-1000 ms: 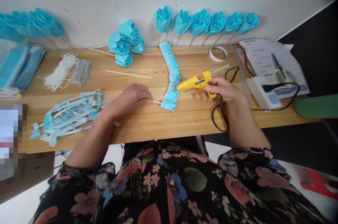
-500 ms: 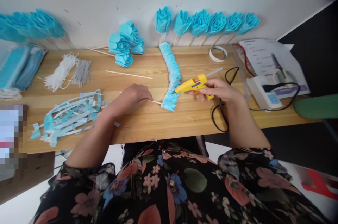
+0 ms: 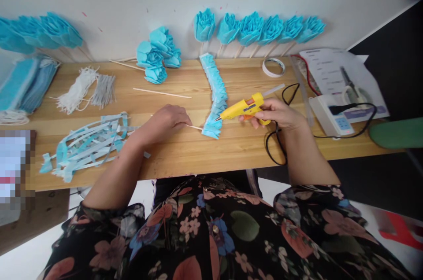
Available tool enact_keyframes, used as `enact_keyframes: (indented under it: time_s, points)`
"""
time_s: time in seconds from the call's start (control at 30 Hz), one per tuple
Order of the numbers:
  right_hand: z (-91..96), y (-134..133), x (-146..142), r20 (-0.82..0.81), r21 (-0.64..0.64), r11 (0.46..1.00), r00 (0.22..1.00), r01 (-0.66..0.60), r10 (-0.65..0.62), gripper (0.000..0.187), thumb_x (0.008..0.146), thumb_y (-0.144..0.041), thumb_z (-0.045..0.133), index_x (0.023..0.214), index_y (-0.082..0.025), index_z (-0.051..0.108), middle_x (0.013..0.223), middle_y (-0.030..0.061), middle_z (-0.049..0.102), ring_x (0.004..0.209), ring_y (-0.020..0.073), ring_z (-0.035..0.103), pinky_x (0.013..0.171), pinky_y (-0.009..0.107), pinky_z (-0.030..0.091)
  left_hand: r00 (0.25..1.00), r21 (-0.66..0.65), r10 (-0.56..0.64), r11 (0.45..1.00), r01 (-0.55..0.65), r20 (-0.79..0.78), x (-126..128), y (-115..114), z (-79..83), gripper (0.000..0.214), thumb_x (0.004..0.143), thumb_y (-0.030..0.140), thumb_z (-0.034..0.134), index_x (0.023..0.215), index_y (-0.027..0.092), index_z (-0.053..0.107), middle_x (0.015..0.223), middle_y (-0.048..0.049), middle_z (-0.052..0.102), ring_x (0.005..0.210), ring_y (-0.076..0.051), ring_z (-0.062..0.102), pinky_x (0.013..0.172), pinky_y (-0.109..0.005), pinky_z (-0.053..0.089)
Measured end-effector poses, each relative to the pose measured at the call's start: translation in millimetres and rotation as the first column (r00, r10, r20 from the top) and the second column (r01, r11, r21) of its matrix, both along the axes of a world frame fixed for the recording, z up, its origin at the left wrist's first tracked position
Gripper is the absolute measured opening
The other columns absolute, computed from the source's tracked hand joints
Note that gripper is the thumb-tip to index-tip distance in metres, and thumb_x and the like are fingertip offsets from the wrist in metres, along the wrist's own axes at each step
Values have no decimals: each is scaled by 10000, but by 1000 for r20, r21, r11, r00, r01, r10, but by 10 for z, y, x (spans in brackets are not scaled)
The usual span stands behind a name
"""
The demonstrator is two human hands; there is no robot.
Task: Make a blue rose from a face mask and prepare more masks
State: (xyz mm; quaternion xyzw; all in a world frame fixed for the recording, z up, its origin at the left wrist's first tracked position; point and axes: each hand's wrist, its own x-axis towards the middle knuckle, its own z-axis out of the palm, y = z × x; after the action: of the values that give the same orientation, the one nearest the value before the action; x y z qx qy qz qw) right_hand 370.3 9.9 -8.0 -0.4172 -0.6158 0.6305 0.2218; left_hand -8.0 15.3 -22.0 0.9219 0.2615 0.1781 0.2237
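Yellow glue gun (image 3: 243,107), light-blue folded strip (image 3: 216,93), black cable (image 3: 274,148), seemingly pale wooden stick (image 3: 194,127).

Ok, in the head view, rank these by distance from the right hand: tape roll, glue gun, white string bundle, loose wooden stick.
1. glue gun, held in the right hand.
2. tape roll, just behind, near the wall.
3. loose wooden stick, left of centre.
4. white string bundle, far left.

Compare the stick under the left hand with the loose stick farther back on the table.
The held stick is mostly hidden under the left hand; the loose stick shows its full length, untouched. The held stick's end meets the folded blue strip, near the glue gun nozzle; the loose stick lies apart from the strip. Both are thin, pale and lie flat on the table.
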Motion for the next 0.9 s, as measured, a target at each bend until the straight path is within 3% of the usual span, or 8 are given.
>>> enact_keyframes:
  time_s: [0.27, 0.47, 0.6, 0.9]
  points:
    - [11, 13, -31, 27, 41, 998, 999, -45, 44, 418, 784, -520, 786, 1000, -165, 737, 959, 89, 772, 604, 128, 644, 494, 242, 462, 1000, 9, -7, 1000, 7, -23, -1, 4, 7, 299, 1004, 226, 473, 916, 179, 755, 873, -77, 738, 804, -183, 644, 750, -305, 449]
    - [17, 11, 9, 97, 51, 998, 995, -29, 24, 424, 783, -541, 779, 984, -169, 741, 695, 38, 712, 590, 147, 628, 475, 239, 443, 1000, 19, -4, 1000, 4, -10, 2, 0, 8, 301, 996, 207, 473, 895, 172, 754, 860, -82, 737, 796, -184, 643, 739, -306, 446]
    - [22, -10, 35, 49, 54, 999, 999, 4, -7, 442, 770, -573, 779, 978, -185, 746, 831, 66, 756, 601, 150, 637, 484, 258, 450, 1000, 7, -7, 1000, 7, -15, 7, 0, 23, 312, 1000, 224, 467, 904, 179, 760, 859, -86, 743, 799, -182, 649, 744, -300, 453]
    - [-5, 2, -134, 26, 6, 992, 991, -128, 128, 394, 833, -484, 753, 1077, -175, 739, 1004, 79, 774, 630, 111, 638, 508, 223, 446, 1000, -3, -3, 1000, 3, -18, -3, 1, 16, 273, 991, 207, 496, 902, 178, 753, 861, -83, 729, 806, -187, 641, 756, -301, 449]
